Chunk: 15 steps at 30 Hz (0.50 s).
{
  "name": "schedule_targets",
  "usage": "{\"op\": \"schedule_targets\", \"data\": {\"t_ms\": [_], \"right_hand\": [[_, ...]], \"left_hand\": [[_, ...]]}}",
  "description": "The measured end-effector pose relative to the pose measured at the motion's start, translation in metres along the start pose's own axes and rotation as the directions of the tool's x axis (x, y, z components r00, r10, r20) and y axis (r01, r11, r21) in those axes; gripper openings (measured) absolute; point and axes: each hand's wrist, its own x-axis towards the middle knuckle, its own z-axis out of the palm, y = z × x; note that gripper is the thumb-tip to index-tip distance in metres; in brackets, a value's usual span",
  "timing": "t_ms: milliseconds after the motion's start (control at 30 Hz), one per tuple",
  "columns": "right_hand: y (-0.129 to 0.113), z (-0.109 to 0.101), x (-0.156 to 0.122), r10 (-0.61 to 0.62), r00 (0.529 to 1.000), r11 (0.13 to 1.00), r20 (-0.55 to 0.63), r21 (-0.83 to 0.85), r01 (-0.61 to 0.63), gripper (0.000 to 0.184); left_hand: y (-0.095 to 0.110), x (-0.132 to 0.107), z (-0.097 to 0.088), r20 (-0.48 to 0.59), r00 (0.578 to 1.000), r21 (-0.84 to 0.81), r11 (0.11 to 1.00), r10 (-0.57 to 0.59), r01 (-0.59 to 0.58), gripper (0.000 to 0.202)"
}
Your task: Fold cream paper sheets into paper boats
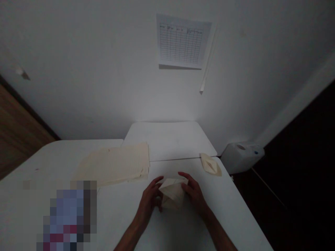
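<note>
Between my two hands is a folded cream paper piece (pixel 172 193), box-like with pointed flaps, above the white table (pixel 125 216). My left hand (pixel 151 196) curls its fingers around the left side of it. On its other side my right hand (pixel 193 191) grips the right edge, thumb in front and index finger reaching over the far corner. Parts of the fingers are hidden behind the paper. A smaller folded paper piece (pixel 211 165) lies to the right near the table edge, and a stack of flat cream paper sheets (pixel 117 163) lies to the left.
A pixelated patch (pixel 68 216) covers something at the lower left. Against the wall (pixel 104 69), which carries a printed table sheet (pixel 181 42), stands a white tabletop section (pixel 167 137). A whitish plastic container (pixel 240 158) is on the floor, right of the table.
</note>
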Motion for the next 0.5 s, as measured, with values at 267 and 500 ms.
{"op": "schedule_targets", "data": {"t_ms": [267,500], "right_hand": [[-0.0036,0.0059,-0.0017,0.049,0.997,0.997,0.065,0.051,-0.053,0.054],[-0.0012,0.0068,-0.0056,-0.196,0.978,0.965,0.072,-0.164,0.205,0.066]], "left_hand": [[-0.0038,0.0006,0.0001,-0.070,0.990,0.276,0.956,0.121,-0.097,0.033],[0.0012,0.0001,-0.0041,-0.295,0.930,0.349,0.930,0.221,-0.111,0.034]]}}
